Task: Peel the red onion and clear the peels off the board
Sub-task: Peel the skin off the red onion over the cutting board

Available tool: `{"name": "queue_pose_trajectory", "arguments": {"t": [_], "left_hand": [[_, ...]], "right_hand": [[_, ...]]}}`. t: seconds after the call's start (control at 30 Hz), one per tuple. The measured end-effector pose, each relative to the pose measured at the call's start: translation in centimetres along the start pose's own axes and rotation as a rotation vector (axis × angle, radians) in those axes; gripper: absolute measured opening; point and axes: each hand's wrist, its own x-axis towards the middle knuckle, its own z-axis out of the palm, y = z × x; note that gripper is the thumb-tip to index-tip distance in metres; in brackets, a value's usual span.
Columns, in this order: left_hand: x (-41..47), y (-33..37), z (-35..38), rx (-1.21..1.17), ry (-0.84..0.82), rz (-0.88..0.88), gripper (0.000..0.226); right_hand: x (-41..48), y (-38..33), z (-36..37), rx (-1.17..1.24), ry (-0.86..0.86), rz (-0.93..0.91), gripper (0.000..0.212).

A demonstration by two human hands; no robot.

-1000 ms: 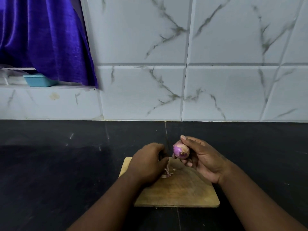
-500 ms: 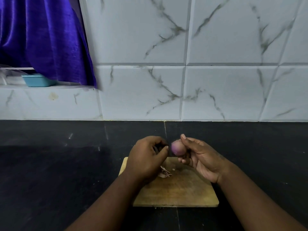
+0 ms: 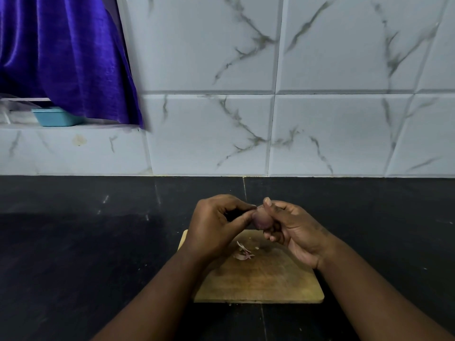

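**Two hands on the onion, peeling not yet finished**

Both hands are raised a little above the far edge of the wooden cutting board (image 3: 270, 279), in the lower middle of the frame. The right hand (image 3: 295, 232) holds the red onion (image 3: 261, 221); its fingers (image 3: 267, 203) are curled round the bulb from the right side, with the thumb on top. The left hand (image 3: 216, 227) is also curled, and the tips of its thumb and forefinger come together against the left side of the onion, as if they pinch a piece of skin. If a strip is really caught between them, I cannot tell, because the onion is small and a little blurred.

A few pale purple peels (image 3: 242, 253) lie on the board just below the hands. The board rests on the black worktop (image 3: 98, 242).

In my judgement the step in hand is the peeling itself, and the clearing has not begun. The next move calls for a firm hold by the right hand while the left pulls the skin away from the bulb and lets it drop on the board. After that, the onion probably needs a turn to show any skin that remains.
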Motion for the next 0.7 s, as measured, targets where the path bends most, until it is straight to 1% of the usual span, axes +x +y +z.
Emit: {"name": "queue_pose_trajectory", "arguments": {"t": [0.1, 0.17, 0.33, 0.43, 0.57, 0.63, 0.7], "left_hand": [[0.03, -0.13, -0.02, -0.018, -0.004, -0.019, 0.008], [-0.05, -0.11, 0.11, -0.03, -0.002, -0.04, 0.008], [-0.09, -0.27, 0.4, -0.107, -0.001, -0.113, 0.009], [-0.04, -0.14, 0.29, -0.117, -0.02, -0.097, 0.011], [-0.08, 0.09, 0.43, -0.069, 0.012, -0.073, 0.012], [-0.16, 0.0, 0.56, -0.058, 0.024, -0.088, 0.012], [-0.28, -0.15, 0.6, -0.091, 0.022, -0.118, 0.012]], "right_hand": [[0.05, 0.11, -0.06, -0.032, 0.015, -0.002, 0.055], [0.05, 0.15, -0.05, -0.038, 0.021, 0.003, 0.058], [0.0, 0.05, 0.14, -0.028, 0.021, 0.005, 0.049], [-0.01, -0.01, 0.0, -0.024, 0.021, -0.004, 0.046], [0.04, 0.03, 0.03, -0.041, 0.024, -0.003, 0.05], [0.05, 0.09, 0.04, -0.049, 0.032, -0.001, 0.056], [0.07, 0.13, -0.01, -0.041, 0.038, 0.001, 0.057]]}}
